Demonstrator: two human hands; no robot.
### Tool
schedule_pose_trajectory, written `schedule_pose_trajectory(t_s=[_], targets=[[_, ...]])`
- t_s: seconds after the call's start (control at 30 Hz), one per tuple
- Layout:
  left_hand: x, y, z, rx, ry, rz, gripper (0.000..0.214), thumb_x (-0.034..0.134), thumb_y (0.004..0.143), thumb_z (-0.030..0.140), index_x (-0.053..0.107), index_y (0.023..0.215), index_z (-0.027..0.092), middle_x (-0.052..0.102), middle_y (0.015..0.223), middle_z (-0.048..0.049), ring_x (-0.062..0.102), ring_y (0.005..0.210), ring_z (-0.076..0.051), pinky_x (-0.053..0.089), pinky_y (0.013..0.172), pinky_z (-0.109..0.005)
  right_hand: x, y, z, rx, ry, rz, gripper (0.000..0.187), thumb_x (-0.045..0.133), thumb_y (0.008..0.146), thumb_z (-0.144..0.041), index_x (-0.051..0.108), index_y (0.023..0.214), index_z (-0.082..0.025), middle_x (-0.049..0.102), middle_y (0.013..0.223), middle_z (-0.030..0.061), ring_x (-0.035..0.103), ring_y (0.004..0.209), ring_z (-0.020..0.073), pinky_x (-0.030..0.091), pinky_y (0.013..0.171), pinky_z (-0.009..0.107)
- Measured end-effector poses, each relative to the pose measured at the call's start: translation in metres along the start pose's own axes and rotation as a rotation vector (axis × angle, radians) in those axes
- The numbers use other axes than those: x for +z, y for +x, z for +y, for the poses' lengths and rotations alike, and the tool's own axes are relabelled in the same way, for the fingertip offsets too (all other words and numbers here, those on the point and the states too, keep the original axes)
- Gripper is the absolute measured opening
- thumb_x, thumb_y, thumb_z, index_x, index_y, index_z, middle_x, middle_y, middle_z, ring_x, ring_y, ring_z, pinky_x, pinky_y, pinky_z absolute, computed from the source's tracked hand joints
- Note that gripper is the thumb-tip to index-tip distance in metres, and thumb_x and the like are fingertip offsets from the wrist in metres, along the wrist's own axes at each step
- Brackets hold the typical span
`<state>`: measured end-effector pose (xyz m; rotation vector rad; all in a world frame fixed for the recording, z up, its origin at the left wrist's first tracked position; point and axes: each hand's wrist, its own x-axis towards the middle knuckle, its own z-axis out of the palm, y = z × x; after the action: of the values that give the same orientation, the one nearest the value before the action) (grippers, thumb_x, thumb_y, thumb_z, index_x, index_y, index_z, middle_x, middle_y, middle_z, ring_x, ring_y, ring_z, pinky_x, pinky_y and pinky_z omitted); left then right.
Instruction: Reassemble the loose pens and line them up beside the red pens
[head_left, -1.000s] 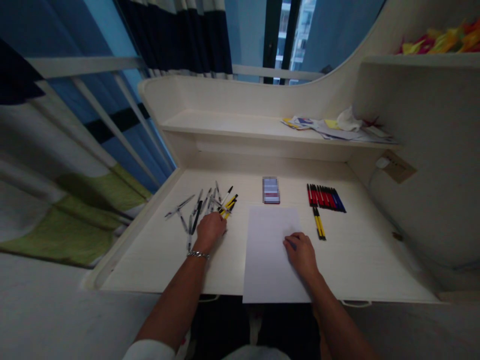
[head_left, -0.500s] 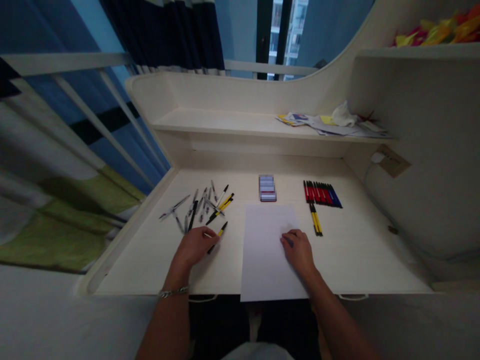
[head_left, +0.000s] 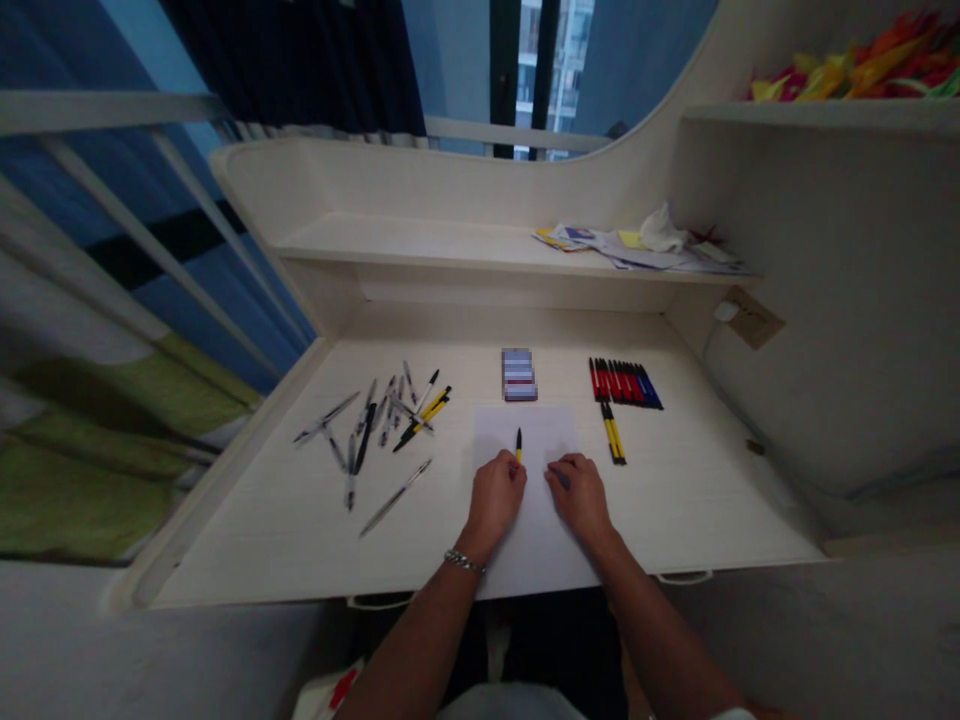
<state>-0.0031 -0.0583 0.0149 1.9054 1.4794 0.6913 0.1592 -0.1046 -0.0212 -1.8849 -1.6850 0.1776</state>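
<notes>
My left hand (head_left: 496, 496) rests over a white sheet of paper (head_left: 525, 440) and grips a yellow and black pen (head_left: 518, 444) that sticks out from its fingers toward the back. My right hand (head_left: 579, 492) lies on the same sheet just to the right, fingers curled around something small and dark that I cannot make out. The two hands are close together, almost touching. A loose heap of pens (head_left: 382, 410) lies left of the sheet, and one clear pen (head_left: 395, 497) lies apart nearer the front.
A neat row of red, black and blue pens (head_left: 624, 383) and two yellow pens (head_left: 613, 437) lie right of the sheet. A small striped box (head_left: 519, 374) sits behind it. Papers (head_left: 637, 248) clutter the shelf. A white bed rail (head_left: 150, 250) runs along the left.
My left hand has carried a yellow and black pen from the heap on the left over to the sheet, beside my right hand. A clear pen now lies apart from the heap.
</notes>
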Motion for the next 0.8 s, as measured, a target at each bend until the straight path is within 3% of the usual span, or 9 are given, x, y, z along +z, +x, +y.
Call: schedule_pose_trajectory(t_s=[0.2,0.33,0.5,0.63,0.8], targets=[[0.001,0.003,0.004,0.005,0.204,-0.064,0.015,0.053,0.085,0.028,0.064,0.089,0.019,0.070,0.077,-0.0079,0.064,0.076,-0.021,0.039,0.068,-0.028,-0.002,0.000,-0.001,-0.013,-0.004,-0.011,0.023,0.053,0.087,-0.031,0.071,0.098,-0.022,0.063,0.101,0.0080,0.054,0.095,0.0225,0.042,0.086,0.034],[-0.003,0.000,0.001,0.033,0.144,-0.070,0.016,0.053,0.085,0.030,0.065,0.087,0.020,0.070,0.076,-0.0064,0.063,0.071,-0.019,0.039,0.067,-0.027,-0.005,-0.001,-0.004,-0.020,-0.031,-0.019,0.022,0.053,0.087,-0.030,0.071,0.099,-0.023,0.062,0.101,0.0076,0.054,0.095,0.0225,0.041,0.088,0.034],[-0.013,-0.013,-0.017,0.076,0.029,0.016,0.018,0.053,0.086,0.032,0.064,0.079,0.020,0.068,0.076,-0.0037,0.061,0.070,-0.017,0.038,0.066,-0.026,-0.015,0.004,-0.011,-0.022,-0.081,-0.099,0.024,0.049,0.089,-0.027,0.071,0.099,-0.022,0.063,0.101,0.0089,0.055,0.095,0.0216,0.040,0.087,0.031],[-0.016,-0.020,-0.028,0.079,0.003,0.014,0.020,0.051,0.087,0.033,0.063,0.079,0.019,0.068,0.077,-0.0031,0.060,0.070,-0.016,0.039,0.066,-0.025,-0.020,0.021,-0.024,0.060,-0.141,-0.232,0.028,0.045,0.092,-0.029,0.070,0.097,-0.019,0.065,0.097,0.0099,0.058,0.094,0.0200,0.039,0.085,0.028],[-0.013,-0.022,-0.030,0.104,0.034,0.027,0.019,0.050,0.088,0.031,0.062,0.079,0.019,0.066,0.076,-0.0021,0.059,0.068,-0.015,0.039,0.065,-0.025,-0.009,0.045,-0.053,0.191,-0.167,-0.263,0.036,0.042,0.092,-0.044,0.066,0.102,-0.020,0.066,0.100,0.0102,0.060,0.094,0.0206,0.040,0.079,0.028]])
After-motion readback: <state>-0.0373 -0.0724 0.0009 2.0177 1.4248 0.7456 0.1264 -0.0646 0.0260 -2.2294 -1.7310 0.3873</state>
